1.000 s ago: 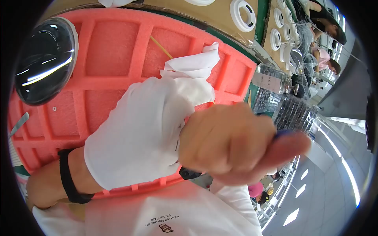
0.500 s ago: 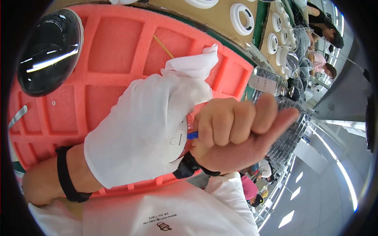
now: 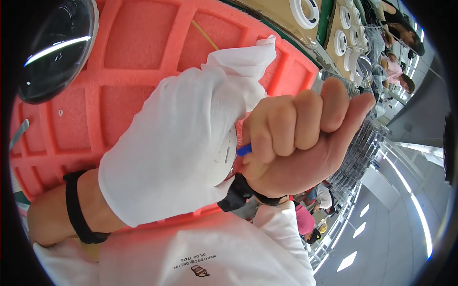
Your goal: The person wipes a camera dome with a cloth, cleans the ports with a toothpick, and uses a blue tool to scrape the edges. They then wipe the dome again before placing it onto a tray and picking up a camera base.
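Observation:
My left hand (image 3: 171,148), covered by a loose white cloth or glove, is closed around a white round part (image 3: 223,153). Only a slice of that part's slotted face shows beside the cloth; the fingers are hidden. Bare and curled into a fist, my right hand (image 3: 291,138) is right against it. From the little-finger side of the fist sticks a short blue rod-like end (image 3: 244,150), pointing at the white part; the rest of this thing is hidden in the fist. Both hands are above a red foam tray (image 3: 138,35) with square pockets.
A glossy black dome-shaped cover (image 3: 57,52) lies at the tray's far left. A thin yellow stick (image 3: 205,35), a small washer (image 3: 60,113) and a metal strip (image 3: 19,133) are on or by the tray. White rings (image 3: 305,12) lie on cardboard beyond; people work farther right.
Both hands have shifted slightly up and to the right in the picture, with the right fist tilting a little. The tray and dome appear higher as the view shifts. Both grips stay the same.

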The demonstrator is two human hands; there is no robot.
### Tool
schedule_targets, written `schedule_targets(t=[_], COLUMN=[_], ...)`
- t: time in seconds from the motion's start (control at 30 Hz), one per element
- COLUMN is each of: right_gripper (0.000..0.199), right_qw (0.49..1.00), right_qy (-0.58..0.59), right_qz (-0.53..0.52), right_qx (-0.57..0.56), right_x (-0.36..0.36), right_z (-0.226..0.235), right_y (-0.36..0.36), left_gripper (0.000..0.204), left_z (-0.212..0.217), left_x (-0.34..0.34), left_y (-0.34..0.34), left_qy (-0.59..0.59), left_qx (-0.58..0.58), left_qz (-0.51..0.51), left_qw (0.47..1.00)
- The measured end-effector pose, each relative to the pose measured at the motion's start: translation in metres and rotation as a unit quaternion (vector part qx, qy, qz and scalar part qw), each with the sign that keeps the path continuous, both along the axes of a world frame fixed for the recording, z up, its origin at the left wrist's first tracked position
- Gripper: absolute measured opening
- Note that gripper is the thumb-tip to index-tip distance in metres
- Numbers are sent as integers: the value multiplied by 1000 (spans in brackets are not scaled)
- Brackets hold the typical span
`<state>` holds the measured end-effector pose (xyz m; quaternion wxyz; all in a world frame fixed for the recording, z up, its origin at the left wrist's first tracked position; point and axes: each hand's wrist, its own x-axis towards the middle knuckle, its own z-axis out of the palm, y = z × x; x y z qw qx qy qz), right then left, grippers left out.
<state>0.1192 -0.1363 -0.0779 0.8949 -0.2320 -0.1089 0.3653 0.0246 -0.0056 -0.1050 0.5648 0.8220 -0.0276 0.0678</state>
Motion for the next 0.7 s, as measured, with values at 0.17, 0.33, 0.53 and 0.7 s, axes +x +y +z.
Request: schedule_targets(t=[0.17, 0.33, 0.53, 0.7], right_gripper=[51, 56, 52, 52], right_qw=[996, 958, 999, 995], right_qy=[-85, -221, 1, -103], right_qz=[26, 184, -19, -6], right_qx=[-9, 12, 32, -14], right_x=[1, 1, -9, -5], right_z=[1, 10, 2, 0], right_y=[-2, 20, 7, 0], left_gripper=[63, 61, 59, 65], left_z=[5, 5, 5, 8], left_x=[-1, 1, 2, 3], left_y=[4, 6, 5, 6], left_qy=[3, 7, 19, 29], left_qx=[11, 17, 19, 15], left_qz=[-9, -15, -19, -45], left_qw=[1000, 1000, 999, 998])
